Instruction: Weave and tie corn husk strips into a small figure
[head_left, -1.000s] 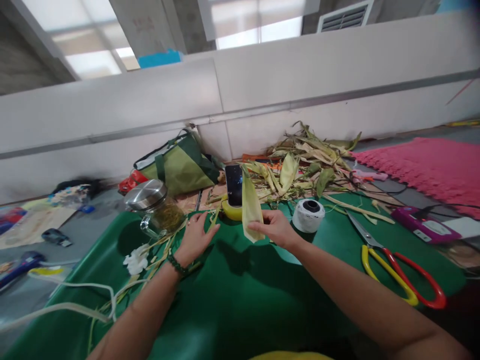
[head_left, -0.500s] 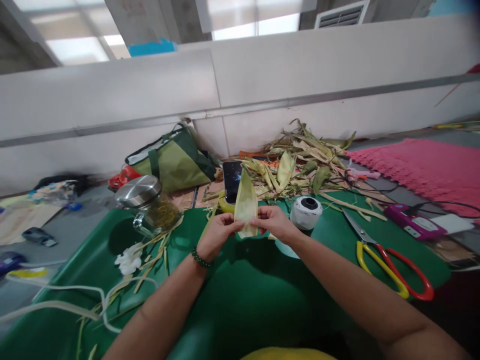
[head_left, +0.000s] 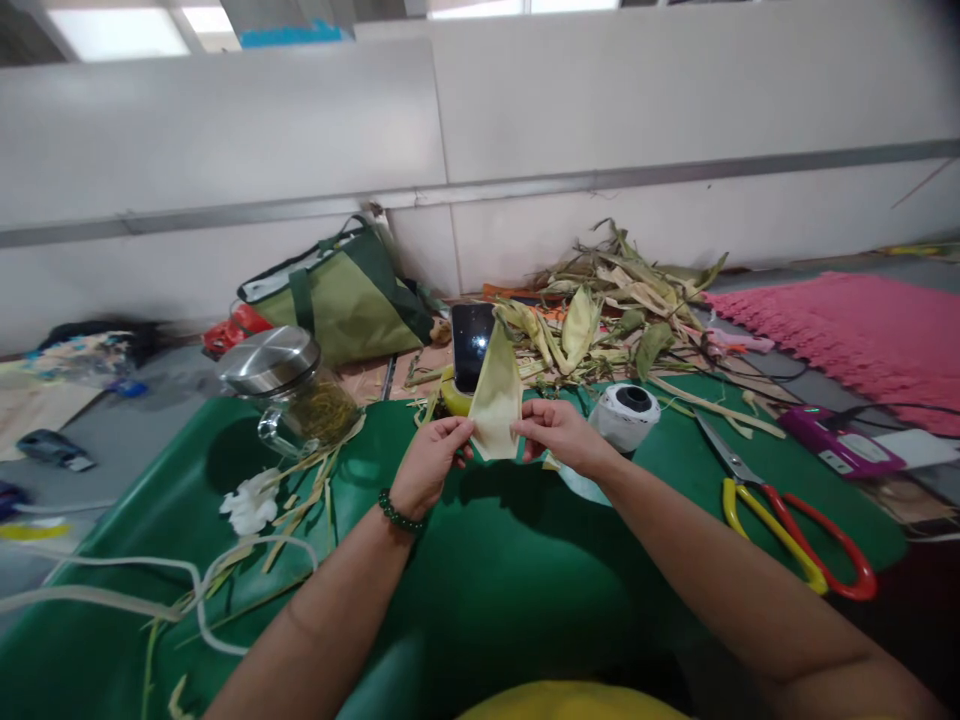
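Observation:
A pale green-yellow corn husk is stretched between my two hands above the green mat, its pointed tip up and its wide end toward me. My left hand, with a dark bead bracelet on the wrist, pinches the husk's left edge. On the right edge, the thumb and fingers of my right hand are closed. Just behind the husk stands a phone against something yellow. A white spool of thread sits beyond my right wrist.
Scissors with red and yellow handles lie at right, near a purple power strip. Husks are heaped by the wall. At left are a lidded glass mug, crumpled tissue, a white cord and a green bag.
My hands have moved slightly apart, and the husk's lower end is spread wider and flatter between them. The camera has tilted down a little.

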